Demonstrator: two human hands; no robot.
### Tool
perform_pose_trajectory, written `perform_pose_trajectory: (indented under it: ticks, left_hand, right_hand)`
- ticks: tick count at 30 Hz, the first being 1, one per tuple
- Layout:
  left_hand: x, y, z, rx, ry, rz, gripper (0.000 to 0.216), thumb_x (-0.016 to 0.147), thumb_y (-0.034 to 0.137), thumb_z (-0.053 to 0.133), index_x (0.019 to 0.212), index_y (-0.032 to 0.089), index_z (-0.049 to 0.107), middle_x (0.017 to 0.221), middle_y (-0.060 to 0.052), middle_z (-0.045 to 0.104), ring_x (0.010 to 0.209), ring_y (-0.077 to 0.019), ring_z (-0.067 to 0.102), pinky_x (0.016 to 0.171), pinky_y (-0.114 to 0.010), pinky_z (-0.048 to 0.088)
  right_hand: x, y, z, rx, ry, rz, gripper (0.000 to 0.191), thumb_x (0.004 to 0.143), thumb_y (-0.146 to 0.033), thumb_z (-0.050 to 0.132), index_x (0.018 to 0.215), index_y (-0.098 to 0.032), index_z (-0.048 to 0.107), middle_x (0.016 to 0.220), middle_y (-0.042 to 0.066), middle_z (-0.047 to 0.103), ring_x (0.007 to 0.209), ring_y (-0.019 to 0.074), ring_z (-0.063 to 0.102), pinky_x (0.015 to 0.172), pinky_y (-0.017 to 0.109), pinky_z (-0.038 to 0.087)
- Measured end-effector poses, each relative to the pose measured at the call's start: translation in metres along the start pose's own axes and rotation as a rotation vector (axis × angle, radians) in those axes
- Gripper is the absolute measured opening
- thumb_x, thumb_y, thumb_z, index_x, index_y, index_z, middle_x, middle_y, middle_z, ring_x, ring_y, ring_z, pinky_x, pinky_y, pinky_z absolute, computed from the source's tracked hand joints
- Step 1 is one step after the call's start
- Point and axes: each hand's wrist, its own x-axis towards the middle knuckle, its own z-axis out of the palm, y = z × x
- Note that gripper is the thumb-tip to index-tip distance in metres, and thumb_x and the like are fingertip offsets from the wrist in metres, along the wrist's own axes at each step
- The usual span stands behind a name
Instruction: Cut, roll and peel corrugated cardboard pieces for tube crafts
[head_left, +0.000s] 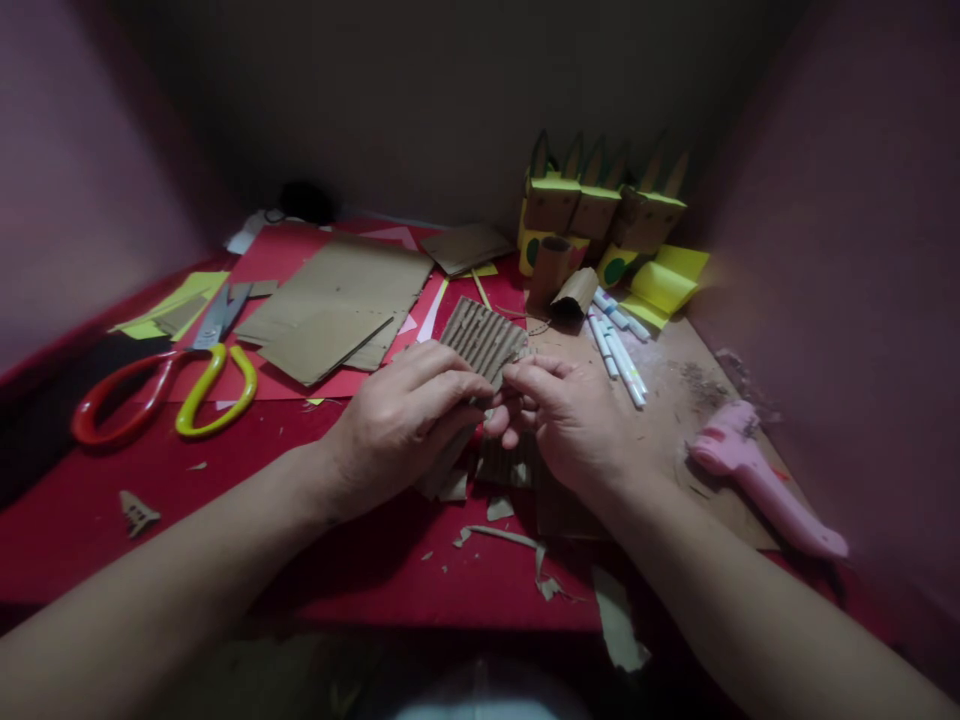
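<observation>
A small piece of corrugated cardboard point(484, 338), its ridges showing, is held up over the red cloth between both hands. My left hand point(409, 415) is closed on its lower left edge. At its lower right edge, my right hand point(574, 420) pinches with thumb and fingers. The fingertips of both hands nearly meet and partly hide the lower edge. Below them lie another ridged cardboard piece point(508, 468) and torn paper scraps point(501, 508).
Scissors point(214, 350) with red and yellow handles lie at left, near cardboard sheets point(341, 285). White markers point(616, 355) and a pink glue gun point(765, 480) rest on a cardboard mat at right. Cardboard figures point(600, 215) with pointed tops stand behind; walls close both sides.
</observation>
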Motion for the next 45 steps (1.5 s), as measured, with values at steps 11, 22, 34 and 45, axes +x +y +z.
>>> perform_pose_trajectory:
  ticks: [11,22,34,45]
  left_hand:
    - [-0.001,0.001,0.0,-0.021,-0.026,-0.056,0.009,0.092,0.02,0.056,0.099,0.019,0.062,0.087,-0.006,0.064,0.079,-0.0168,0.061,0.069,-0.029,0.052]
    - [0.002,0.003,-0.004,-0.076,-0.009,-0.037,0.007,0.09,0.018,0.058,0.084,0.018,0.061,0.077,-0.005,0.063,0.07,-0.0161,0.06,0.063,-0.028,0.052]
    - [-0.002,0.01,0.001,0.029,0.022,-0.081,0.007,0.088,0.019,0.062,0.093,0.015,0.065,0.082,-0.007,0.064,0.074,-0.0186,0.06,0.067,-0.032,0.052]
    - [-0.002,0.011,0.004,0.03,-0.036,-0.193,0.012,0.09,0.013,0.052,0.082,0.015,0.06,0.076,-0.005,0.06,0.071,-0.0174,0.056,0.068,-0.031,0.046]
  right_hand:
    - [0.0,-0.002,0.0,0.013,-0.012,0.0,0.015,0.073,-0.026,0.066,0.062,-0.017,0.06,0.05,-0.001,0.062,0.043,0.0105,0.061,0.037,0.017,0.045]
    - [0.0,0.003,0.0,0.041,-0.03,-0.017,0.015,0.074,-0.024,0.064,0.062,-0.017,0.059,0.048,-0.001,0.062,0.041,0.0101,0.059,0.036,0.016,0.044]
    - [-0.002,0.0,0.003,0.086,0.012,-0.045,0.01,0.069,-0.017,0.066,0.069,-0.018,0.056,0.054,-0.005,0.061,0.043,0.0109,0.062,0.033,0.016,0.045]
    - [-0.001,0.002,0.003,0.088,0.043,-0.041,0.008,0.068,-0.013,0.063,0.068,-0.017,0.055,0.054,-0.003,0.064,0.041,0.0105,0.061,0.032,0.015,0.044]
